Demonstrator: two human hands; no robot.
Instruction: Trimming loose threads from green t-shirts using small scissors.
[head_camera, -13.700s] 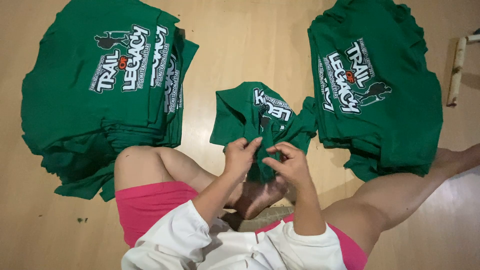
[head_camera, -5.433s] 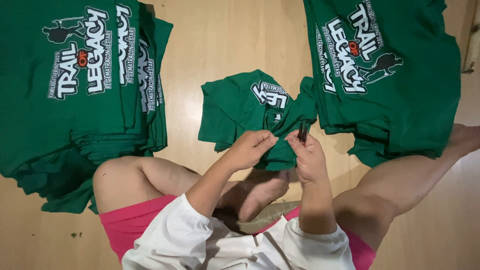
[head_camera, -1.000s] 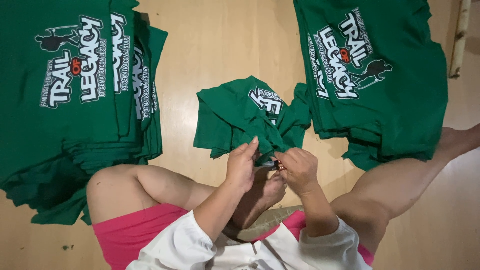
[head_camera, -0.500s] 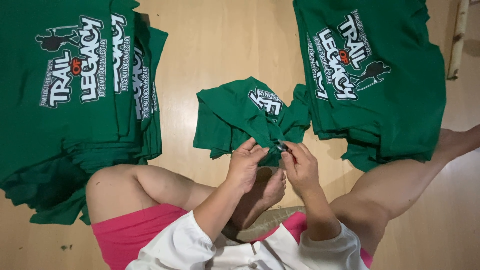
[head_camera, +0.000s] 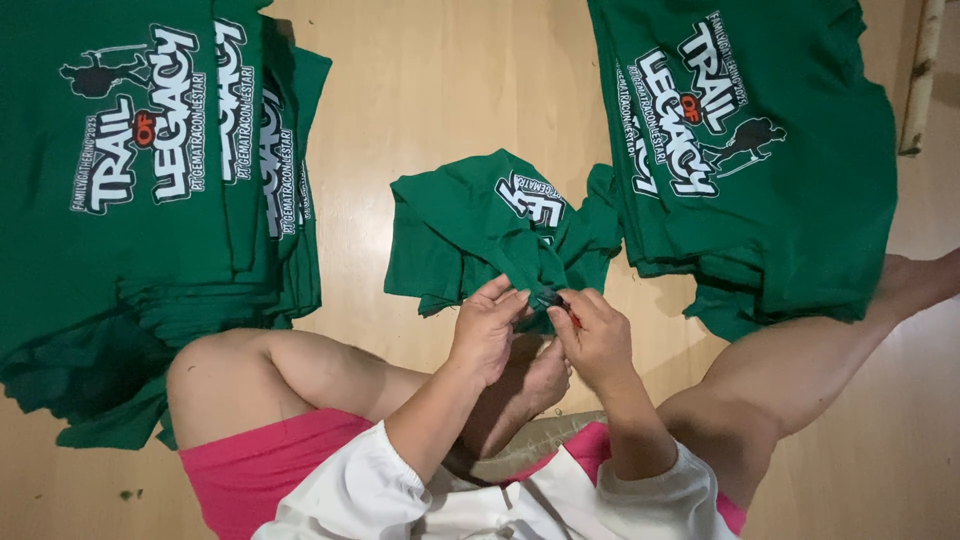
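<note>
bare floor (head_camera: 440, 110) between 2 shirt stacks (head_camera: 130, 200) (head_camera: 760, 150) is open; crumpled shirt (head_camera: 470, 230) blocks near.

Since a second ago the left hand (head_camera: 488, 335) and right hand (head_camera: 598, 340) have risen slightly on the crumpled green printed cotton shirt (head_camera: 480, 225). The small dark tool (head_camera: 552, 299), then hidden low between them, now shows at the right fingers (head_camera: 565, 308).

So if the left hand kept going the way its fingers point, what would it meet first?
The left hand points up and slightly right, and its fingertips already pinch the crumpled green shirt, so that shirt comes first. Beyond it lies bare wooden floor, as far as the head view shows.
</note>
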